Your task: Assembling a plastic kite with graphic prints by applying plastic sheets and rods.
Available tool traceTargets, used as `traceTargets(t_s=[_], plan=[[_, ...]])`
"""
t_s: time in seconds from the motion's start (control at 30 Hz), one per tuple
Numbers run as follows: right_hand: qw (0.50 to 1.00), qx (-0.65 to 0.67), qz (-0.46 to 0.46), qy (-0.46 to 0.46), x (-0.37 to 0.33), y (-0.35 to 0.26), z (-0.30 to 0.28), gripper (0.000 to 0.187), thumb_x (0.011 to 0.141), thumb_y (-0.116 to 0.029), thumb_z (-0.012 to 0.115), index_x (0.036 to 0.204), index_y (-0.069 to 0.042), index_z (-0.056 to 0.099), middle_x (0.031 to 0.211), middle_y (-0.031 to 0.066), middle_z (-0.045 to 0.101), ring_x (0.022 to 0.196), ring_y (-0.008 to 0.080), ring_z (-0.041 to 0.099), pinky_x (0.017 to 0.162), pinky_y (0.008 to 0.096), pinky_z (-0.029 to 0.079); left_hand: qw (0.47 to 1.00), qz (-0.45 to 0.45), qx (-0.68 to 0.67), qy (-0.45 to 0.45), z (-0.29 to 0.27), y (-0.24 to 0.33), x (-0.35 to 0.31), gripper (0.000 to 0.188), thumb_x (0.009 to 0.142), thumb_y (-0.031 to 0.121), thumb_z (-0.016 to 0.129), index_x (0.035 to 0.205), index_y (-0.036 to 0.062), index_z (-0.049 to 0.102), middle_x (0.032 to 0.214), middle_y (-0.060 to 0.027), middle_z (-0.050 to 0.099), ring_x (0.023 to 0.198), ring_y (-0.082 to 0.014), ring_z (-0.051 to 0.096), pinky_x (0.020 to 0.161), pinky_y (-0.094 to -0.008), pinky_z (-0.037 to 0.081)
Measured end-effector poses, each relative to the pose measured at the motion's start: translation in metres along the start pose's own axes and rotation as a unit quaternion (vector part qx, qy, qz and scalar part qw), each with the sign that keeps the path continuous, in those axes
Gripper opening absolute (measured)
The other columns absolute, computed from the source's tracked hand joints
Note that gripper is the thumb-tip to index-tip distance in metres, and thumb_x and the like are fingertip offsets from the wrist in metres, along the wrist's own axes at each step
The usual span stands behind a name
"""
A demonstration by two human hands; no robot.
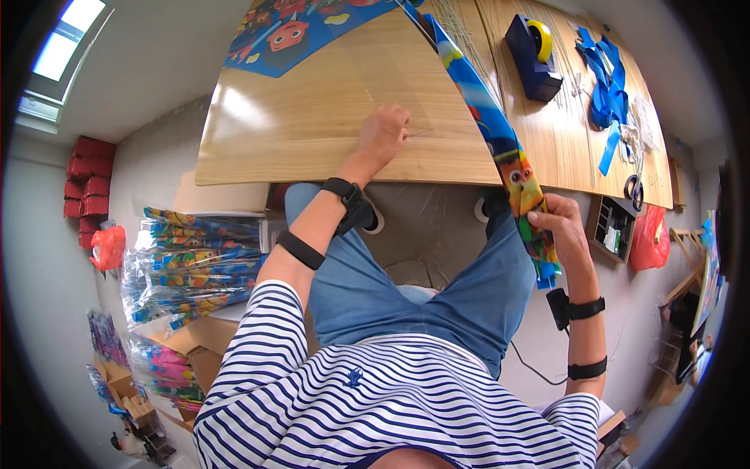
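My right hand (561,227) grips the near end of a long folded strip of printed sheet (500,137), bright with cartoon faces in blue, red and yellow. This strip slants from the table's far side down past its front edge, over my right thigh. Closed and resting over the table (312,133), my left hand (384,133) has a thin pale bit sticking out by its fingers; what it holds is too small to name. A flat cartoon-printed sheet (312,31) with a blue border lies at the far left of the table.
To the right on the table are a dark blue tape dispenser (531,59) with yellow tape, blue ribbon (605,78), thin pale sticks and scissors (633,187). Clear-wrapped bundles of colourful folded sheets (199,262) stand at my left. A red bag (651,238) hangs at the right.
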State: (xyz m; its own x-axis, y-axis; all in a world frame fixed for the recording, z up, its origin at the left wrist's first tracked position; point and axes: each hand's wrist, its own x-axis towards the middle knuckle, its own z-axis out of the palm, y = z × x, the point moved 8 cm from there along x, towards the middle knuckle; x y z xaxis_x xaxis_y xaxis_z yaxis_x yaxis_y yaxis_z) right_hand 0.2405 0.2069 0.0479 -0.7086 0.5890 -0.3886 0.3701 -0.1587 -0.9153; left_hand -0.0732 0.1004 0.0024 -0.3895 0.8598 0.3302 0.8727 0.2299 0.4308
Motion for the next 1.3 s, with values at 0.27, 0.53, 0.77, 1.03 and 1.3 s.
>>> traceTargets(t_s=[0.27,0.53,0.77,1.03,1.3], plan=[[0.996,0.053,0.076,0.01,-0.059,0.042,-0.024,0.009,0.077,-0.002,0.064,0.082,0.005,0.066,0.065,0.0048,0.061,0.053,0.0088,0.055,0.049,0.0247,0.045,0.999,-0.013,-0.028,-0.014,0.004,-0.001,0.006,0.019,0.07,0.009,0.074,0.084,0.004,0.061,0.087,-0.0118,0.06,0.088,-0.0334,0.058,0.073,-0.0422,0.047],[0.994,0.068,0.074,0.049,-0.091,0.065,-0.038,0.011,0.077,-0.002,0.063,0.085,0.004,0.068,0.065,0.0052,0.063,0.052,0.0085,0.055,0.048,0.0236,0.045,0.995,0.062,-0.068,-0.034,-0.004,0.03,-0.025,0.039,0.064,0.018,0.082,0.093,0.0029,0.062,0.092,-0.0101,0.059,0.09,-0.032,0.054,0.079,-0.0409,0.045],[0.989,0.136,0.051,0.016,-0.078,0.051,-0.017,0.017,0.075,-0.003,0.065,0.091,0.004,0.07,0.076,0.0059,0.068,0.062,0.009,0.059,0.06,0.0227,0.048,0.99,0.105,-0.034,-0.094,-0.015,0.062,-0.063,0.056,0.063,0.023,0.083,0.113,0.0049,0.064,0.111,-0.0108,0.063,0.108,-0.0325,0.056,0.092,-0.041,0.046],[0.982,0.176,0.043,-0.045,-0.057,0.032,0.01,0.024,0.077,-0.002,0.069,0.099,0.006,0.07,0.088,0.0101,0.072,0.074,0.012,0.065,0.073,0.0242,0.052,0.923,-0.288,-0.238,0.096,-0.026,0.001,-0.121,0.022,0.072,0.007,0.078,0.089,0.0027,0.064,0.083,-0.0088,0.065,0.075,-0.0194,0.062,0.07,-0.032,0.051],[0.984,0.157,0.071,-0.033,-0.055,0.044,0.016,0.024,0.076,-0.003,0.069,0.098,0.006,0.071,0.086,0.0094,0.071,0.072,0.0122,0.064,0.072,0.0245,0.051,0.823,-0.423,-0.336,0.174,0.008,0.003,-0.13,0.019,0.074,-0.005,0.071,0.078,0.0016,0.054,0.072,-0.0061,0.062,0.063,-0.0105,0.06,0.059,-0.0233,0.049]])
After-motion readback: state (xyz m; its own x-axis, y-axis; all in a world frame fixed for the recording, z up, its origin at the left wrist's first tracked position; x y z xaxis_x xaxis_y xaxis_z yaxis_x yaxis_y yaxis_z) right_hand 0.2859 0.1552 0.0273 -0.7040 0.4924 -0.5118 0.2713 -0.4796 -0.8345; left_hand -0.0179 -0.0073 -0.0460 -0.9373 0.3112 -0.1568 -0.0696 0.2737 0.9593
